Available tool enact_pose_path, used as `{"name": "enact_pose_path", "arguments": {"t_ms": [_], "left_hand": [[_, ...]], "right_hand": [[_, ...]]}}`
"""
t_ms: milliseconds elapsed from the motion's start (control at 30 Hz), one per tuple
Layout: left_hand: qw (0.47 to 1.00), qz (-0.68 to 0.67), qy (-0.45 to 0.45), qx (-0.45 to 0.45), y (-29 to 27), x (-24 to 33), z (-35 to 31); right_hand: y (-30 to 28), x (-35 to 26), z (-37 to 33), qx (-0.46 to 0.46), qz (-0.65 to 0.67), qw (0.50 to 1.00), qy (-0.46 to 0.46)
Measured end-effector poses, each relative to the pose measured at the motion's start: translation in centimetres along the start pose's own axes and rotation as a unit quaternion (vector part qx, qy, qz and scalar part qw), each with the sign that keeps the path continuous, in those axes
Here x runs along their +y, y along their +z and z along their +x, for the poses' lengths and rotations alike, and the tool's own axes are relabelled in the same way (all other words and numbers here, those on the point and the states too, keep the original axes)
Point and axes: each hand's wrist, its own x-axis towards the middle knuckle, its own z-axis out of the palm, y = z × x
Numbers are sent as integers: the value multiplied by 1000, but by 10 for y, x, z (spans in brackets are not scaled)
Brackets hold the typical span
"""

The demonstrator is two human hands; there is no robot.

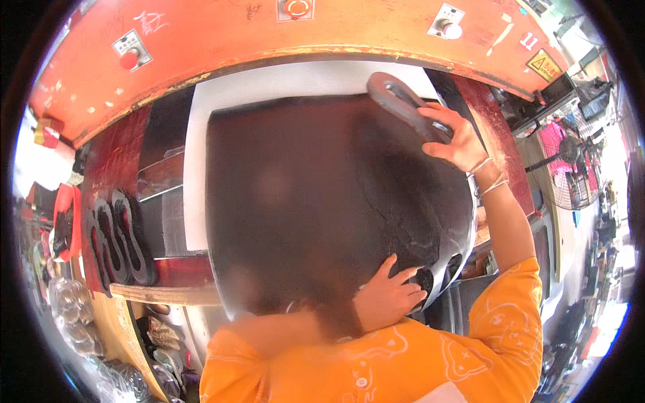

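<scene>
Looks bright overall, burns out to white along the left and right rims, falls to black at the corners, bends the orange panel (369, 28) into an arch, smears hazily over the dark surface (289, 181) and left forearm (279, 330), and reads crisper around the right hand (459, 140).

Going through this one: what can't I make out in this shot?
All in the head view:
- Surface of the dark sheet: hazy blur over the picture's middle.
- Left forearm: smeared by that blur.
- What lies under the left hand: covered by the hand.
- Near end of the grey loop: partly behind the right hand.
- Orange shirt: cut off by the lower edge.
</scene>
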Motion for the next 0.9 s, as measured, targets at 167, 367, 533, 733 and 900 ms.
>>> {"name": "enact_pose_path", "arguments": {"t_ms": [167, 367, 533, 733, 900], "left_hand": [[995, -79, -14, -55, 16, -27, 4], [992, -53, 109, 32, -6, -25, -16], [951, 25, -179, 250, -130, -98, -117], [859, 199, -360, 306, -167, -157, -160], [859, 192, -357, 311, -162, -179, -166]], "right_hand": [[63, -24, 31, -30, -55, 981, -185], [135, -65, 94, -76, -71, 952, -287], [166, -87, 123, -98, -69, 942, -313], [184, -99, 132, -97, -108, 946, -291], [179, -98, 141, -128, -106, 950, -265]]}}
